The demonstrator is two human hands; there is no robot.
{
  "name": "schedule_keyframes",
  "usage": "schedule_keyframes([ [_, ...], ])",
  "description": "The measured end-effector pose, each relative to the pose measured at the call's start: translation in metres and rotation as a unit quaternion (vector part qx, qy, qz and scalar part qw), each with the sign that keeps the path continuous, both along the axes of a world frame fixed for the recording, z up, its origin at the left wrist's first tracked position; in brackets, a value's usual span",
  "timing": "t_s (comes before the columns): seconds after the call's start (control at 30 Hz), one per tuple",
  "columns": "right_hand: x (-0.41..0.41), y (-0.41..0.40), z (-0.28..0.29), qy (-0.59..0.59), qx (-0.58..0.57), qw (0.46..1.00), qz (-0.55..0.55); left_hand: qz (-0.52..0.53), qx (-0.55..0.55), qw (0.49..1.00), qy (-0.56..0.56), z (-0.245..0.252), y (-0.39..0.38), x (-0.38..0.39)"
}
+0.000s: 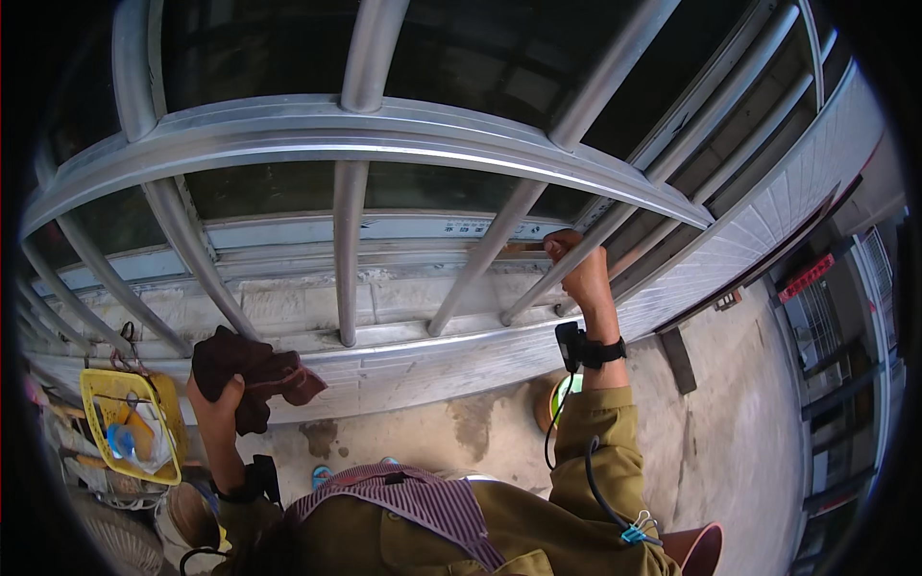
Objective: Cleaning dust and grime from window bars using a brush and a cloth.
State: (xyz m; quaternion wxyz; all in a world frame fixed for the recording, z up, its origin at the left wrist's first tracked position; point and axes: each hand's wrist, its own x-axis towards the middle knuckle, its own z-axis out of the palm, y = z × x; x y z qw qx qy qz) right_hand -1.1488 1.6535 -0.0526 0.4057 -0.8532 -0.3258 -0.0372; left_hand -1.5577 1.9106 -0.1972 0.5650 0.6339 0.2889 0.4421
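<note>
My left hand (215,403) grips a crumpled dark maroon cloth (248,371) at the foot of the metal window bars, on the left. On the right, my right hand (580,270) reaches in behind a slanting round bar (533,299), close to the lower window frame (418,227). Its fingers are curled and partly covered by that bar. A thin brownish streak (524,247) shows beside the fingertips; whether it is a held thing or a reflection is unclear. Between the bars and the dark glass runs a dusty tiled sill (302,299).
A horizontal metal rail (346,133) crosses the bars. A yellow plastic basket (130,425) with several items hangs at left, above a bucket (189,515). Below the tiled wall (410,378), a green-rimmed container (558,399) stands on the stained concrete floor (403,432). Cables run along my right sleeve (598,446).
</note>
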Motion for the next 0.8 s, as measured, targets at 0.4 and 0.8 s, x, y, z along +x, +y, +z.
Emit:
schedule_keyframes([
  [0.4, 0.017, 0.001, 0.030, -0.357, -0.166, 0.918, -0.040, 0.006, 0.004, 1.000, -0.004, 0.007, -0.004, 0.004],
  [0.8, 0.032, 0.025, 0.007, 0.027, -0.094, 0.995, 0.035, -0.002, 0.015, 1.000, -0.007, 0.003, -0.003, 0.002],
])
